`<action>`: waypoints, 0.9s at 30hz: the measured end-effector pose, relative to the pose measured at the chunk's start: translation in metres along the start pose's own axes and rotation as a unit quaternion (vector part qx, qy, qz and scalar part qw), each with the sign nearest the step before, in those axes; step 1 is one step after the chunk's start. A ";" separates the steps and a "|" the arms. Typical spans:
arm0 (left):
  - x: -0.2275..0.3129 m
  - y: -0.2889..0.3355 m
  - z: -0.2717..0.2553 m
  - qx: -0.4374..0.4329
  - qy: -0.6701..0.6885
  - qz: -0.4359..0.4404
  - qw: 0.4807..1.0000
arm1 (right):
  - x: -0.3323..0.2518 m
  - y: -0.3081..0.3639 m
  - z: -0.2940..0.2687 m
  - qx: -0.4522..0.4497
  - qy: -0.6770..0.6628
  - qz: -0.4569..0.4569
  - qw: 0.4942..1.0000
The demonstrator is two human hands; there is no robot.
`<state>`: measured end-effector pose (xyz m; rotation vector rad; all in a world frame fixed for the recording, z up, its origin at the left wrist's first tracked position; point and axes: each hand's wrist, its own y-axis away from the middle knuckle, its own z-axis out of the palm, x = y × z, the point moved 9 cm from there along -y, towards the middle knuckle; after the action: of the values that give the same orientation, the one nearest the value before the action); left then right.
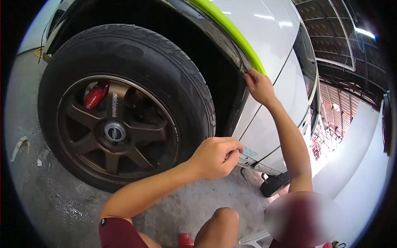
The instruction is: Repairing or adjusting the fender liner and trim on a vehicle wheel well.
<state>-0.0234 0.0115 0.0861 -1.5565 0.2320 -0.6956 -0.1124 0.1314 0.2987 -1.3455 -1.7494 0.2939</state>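
A white car's wheel arch carries a lime-green strip [237, 34] along its edge. My right hand [261, 87] pinches the lower end of this strip, thumb and fingertips closed against the arch lip. Grey, dirty-looking material [226, 49] shows along the inner side of the lip. Lower and to the left, my left hand [217, 159] is held in front of the car's lower side, between the tyre and the sill. Its fingers are curled and pressed together, and whatever they may hold is hidden. The black tyre [192, 89] stands just left of both hands.
The tyre surrounds a bronze spoked rim [112, 163] with a red brake caliper [96, 94] behind it. The white car door [285, 97] is at the right. Another dark tyre [275, 184] shows farther back. Beneath is a stained concrete floor [62, 198].
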 end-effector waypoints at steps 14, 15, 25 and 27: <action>-0.017 0.006 0.013 -0.032 -0.007 0.016 0.999 | -0.023 -0.013 -0.001 -0.037 0.109 -0.019 0.993; -0.016 0.005 0.014 -0.031 -0.005 0.017 0.999 | -0.020 -0.014 -0.003 -0.038 0.112 -0.019 0.993; -0.013 0.011 0.037 -0.099 -0.042 0.037 0.993 | -0.019 -0.002 -0.003 -0.052 -0.012 -0.029 0.998; -0.014 0.012 0.037 -0.100 -0.045 0.039 0.993 | -0.018 0.004 -0.004 -0.044 -0.038 -0.024 0.998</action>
<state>-0.0107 0.0484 0.0721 -1.7562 0.3008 -0.5516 -0.1061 0.1160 0.2901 -1.3683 -1.8739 0.2473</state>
